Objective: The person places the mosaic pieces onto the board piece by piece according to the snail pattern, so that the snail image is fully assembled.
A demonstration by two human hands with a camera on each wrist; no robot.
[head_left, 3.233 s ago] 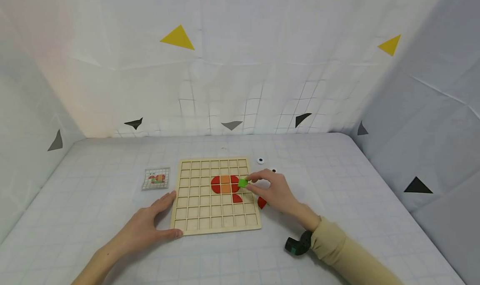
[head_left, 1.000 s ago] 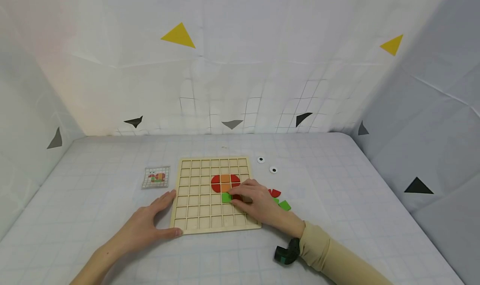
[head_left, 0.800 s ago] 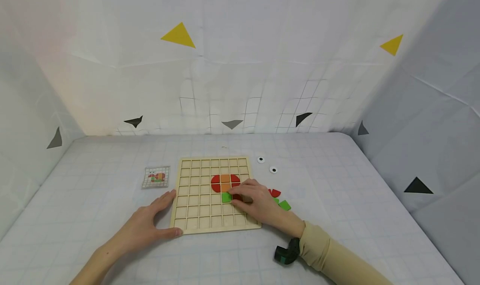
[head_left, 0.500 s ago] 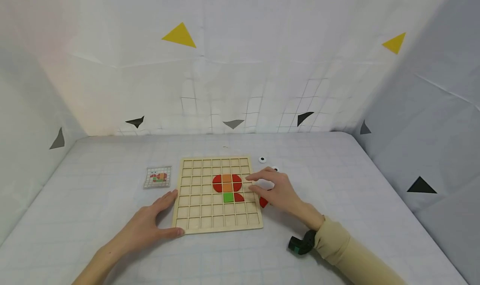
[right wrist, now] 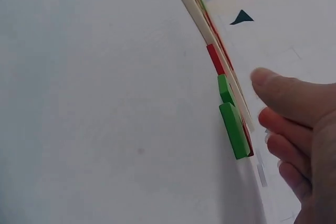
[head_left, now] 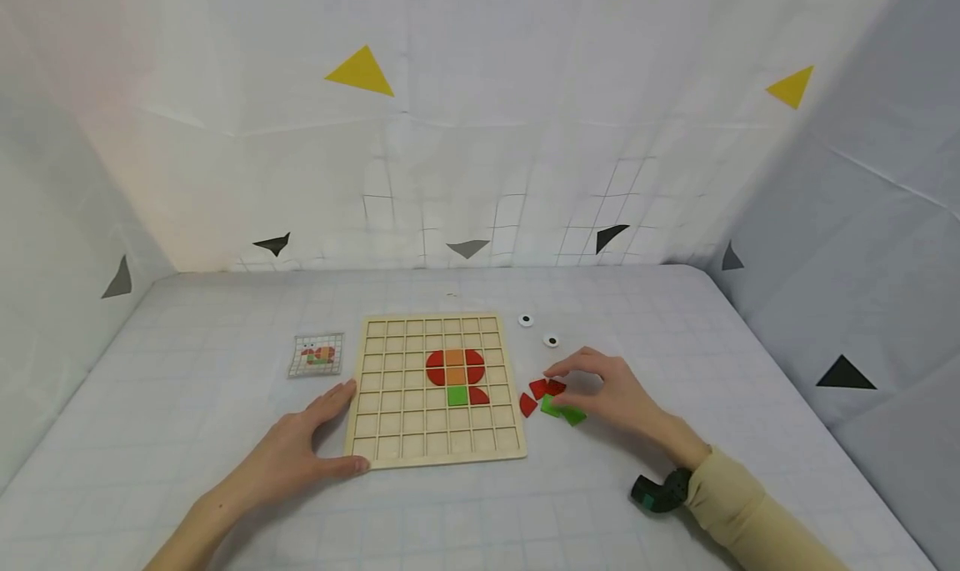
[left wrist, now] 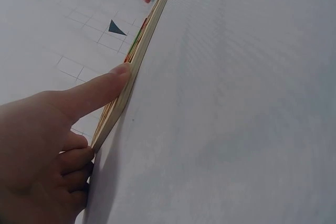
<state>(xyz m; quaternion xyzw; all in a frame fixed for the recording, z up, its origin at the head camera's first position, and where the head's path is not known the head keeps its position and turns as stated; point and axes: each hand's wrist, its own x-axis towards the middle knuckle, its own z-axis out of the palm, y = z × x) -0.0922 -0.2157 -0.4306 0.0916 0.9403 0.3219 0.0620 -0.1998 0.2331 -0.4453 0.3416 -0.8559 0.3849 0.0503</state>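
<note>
**Board touched by left hand, loose pieces overhung by right**

The wooden grid board [head_left: 386, 424] is set on the white table [head_left: 450, 521]. Its left edge and near-left corner are touched by the left hand [head_left: 288, 450], with thumb and fingers spread wide. The right hand [head_left: 618, 396] is held over loose red pieces [head_left: 528, 404] and green squares [head_left: 551, 405] beside the board; a moderate gap is left between thumb and forefinger. Whether a piece is touched cannot be told. On the board, orange squares [head_left: 454, 376] are flanked by red rounded pieces [head_left: 475, 367], with a green tile [head_left: 457, 396] below. Two eye discs [head_left: 526, 320] are seen beyond; a picture card [head_left: 317, 355] is placed at left.
</note>
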